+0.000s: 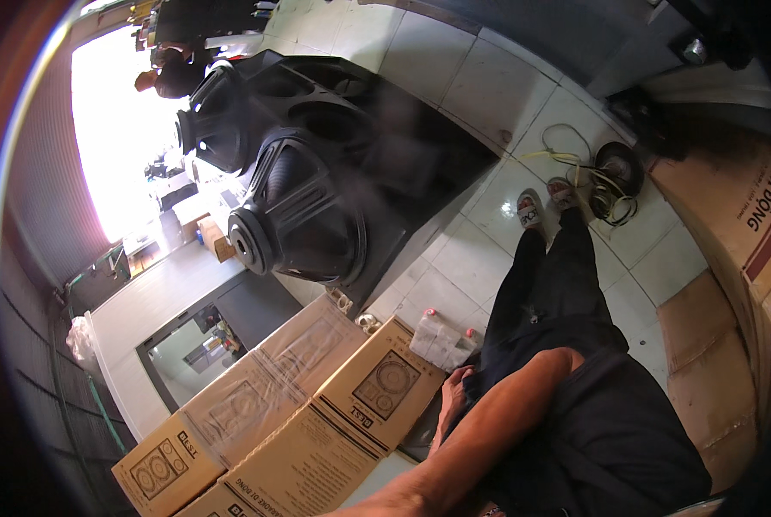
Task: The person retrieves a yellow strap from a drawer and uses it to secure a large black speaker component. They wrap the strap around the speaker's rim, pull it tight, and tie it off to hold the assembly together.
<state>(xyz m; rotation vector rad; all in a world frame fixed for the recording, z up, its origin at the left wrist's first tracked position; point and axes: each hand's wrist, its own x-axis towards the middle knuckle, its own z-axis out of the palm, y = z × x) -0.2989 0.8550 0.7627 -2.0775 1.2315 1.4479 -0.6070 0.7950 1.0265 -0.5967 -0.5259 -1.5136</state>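
Note:
Dark clothing (pixel 618 414) and one bare forearm (pixel 489 422) of mine fill the lower right. The forearm runs to the lower edge. Neither of my hands can be made out, and I cannot tell which arm this is. Beyond the forearm, by the cartons, shows bare skin (pixel 452 401); whether it is a hand or a foot I cannot tell. Nearest the forearm are brown cartons (pixel 334 431) with printed speaker pictures, some under clear film. A film-wrapped bundle (pixel 441 340) with red caps lies beside them. My sandalled feet (pixel 530 208) stand on pale tiles.
Large black speaker drivers (pixel 304 202) with open frames stand at the upper middle. Coiled yellowish cable (pixel 609 202) lies by the feet. Big cartons (pixel 721 198) line the right side. At far left, a person (pixel 179 76) is near a bright doorway (pixel 114 129).

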